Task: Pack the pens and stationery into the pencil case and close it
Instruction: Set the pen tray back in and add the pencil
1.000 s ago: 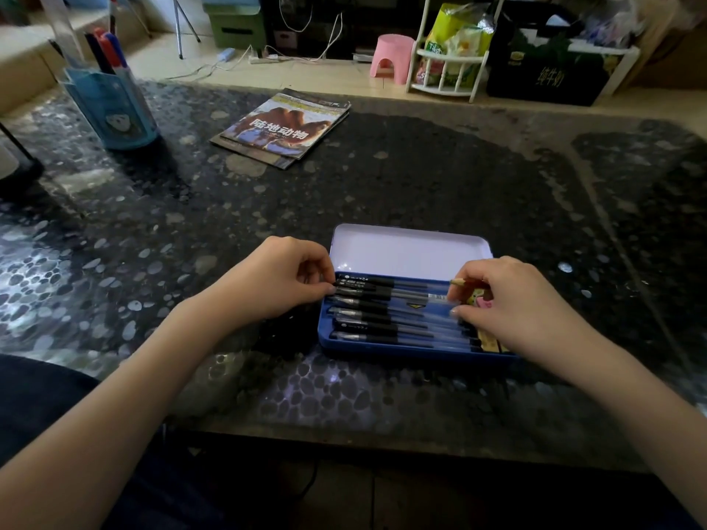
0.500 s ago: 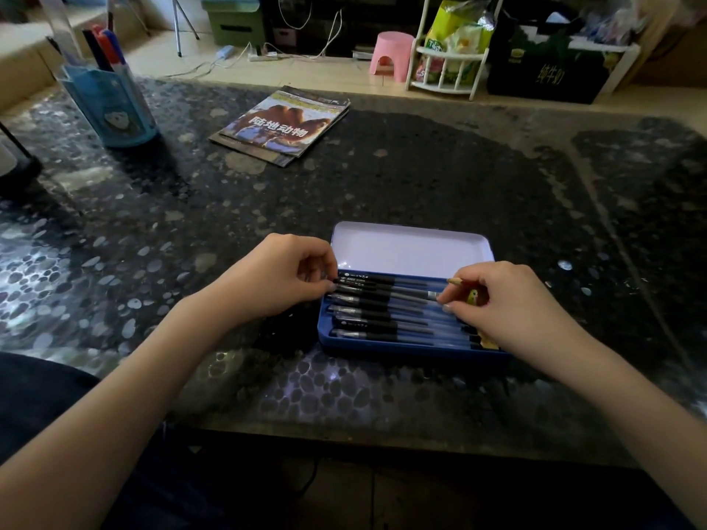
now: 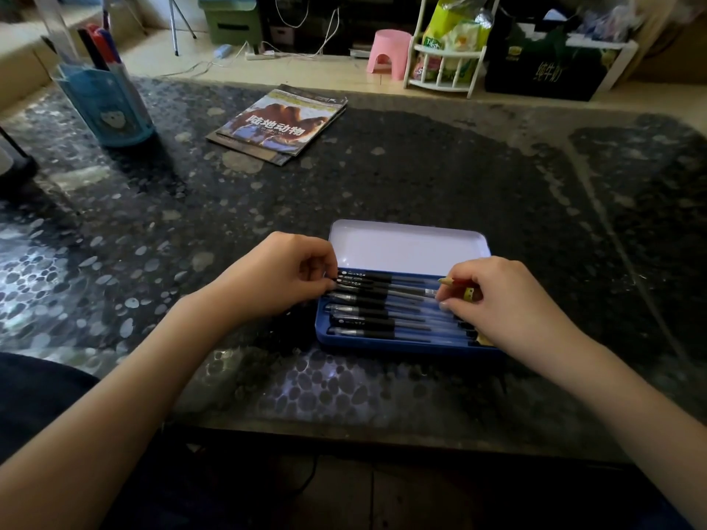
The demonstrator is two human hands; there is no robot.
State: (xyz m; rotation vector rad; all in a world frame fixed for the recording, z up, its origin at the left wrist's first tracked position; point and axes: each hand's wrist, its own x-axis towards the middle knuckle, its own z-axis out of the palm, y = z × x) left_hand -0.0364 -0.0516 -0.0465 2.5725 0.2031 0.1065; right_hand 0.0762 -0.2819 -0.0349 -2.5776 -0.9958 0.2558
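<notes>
A blue tin pencil case (image 3: 382, 342) lies open near the table's front edge, its white lid (image 3: 405, 244) tilted back. Several black pens (image 3: 378, 311) lie side by side in it, tips to the left. My left hand (image 3: 279, 275) is at the case's left end, its curled fingers pinching the caps of the upper pens. My right hand (image 3: 505, 300) covers the right end, fingertips on the pens. A yellow pencil tip (image 3: 445, 280) and a yellow item (image 3: 468, 294) peek out from under that hand.
A magazine stack (image 3: 281, 124) lies at the back centre of the dark pebbled table (image 3: 421, 166). A blue pen holder (image 3: 109, 105) with markers stands back left. Beyond the table are a pink stool (image 3: 388, 53), a white rack (image 3: 445, 51) and a dark box (image 3: 547, 70).
My right hand has shifted slightly left along the pens; the left hand stays at the caps. The case and lid have not moved.
</notes>
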